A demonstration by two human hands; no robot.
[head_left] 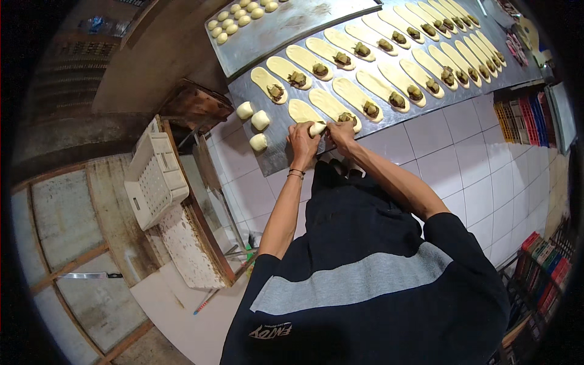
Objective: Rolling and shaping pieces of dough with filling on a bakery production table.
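Both hands, left hand [302,141] and right hand [342,132], pinch a dough strip [306,114] on the steel table [277,155].

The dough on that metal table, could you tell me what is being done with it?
A person at the metal table has both hands on the nearest dough strip: the left hand and right hand pinch its rolled-up near end. Beyond it lie rows of flat dough strips, each with a dark filling near one end. Three small dough rolls sit beside the left hand.

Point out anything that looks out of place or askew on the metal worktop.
Nothing is spilled or damaged. The flattened dough ovals lie in even rows, each with dark filling. Only the near-left oval differs: no filling shows, and the left hand and right hand are rolling its end. Three dough balls sit beside it.
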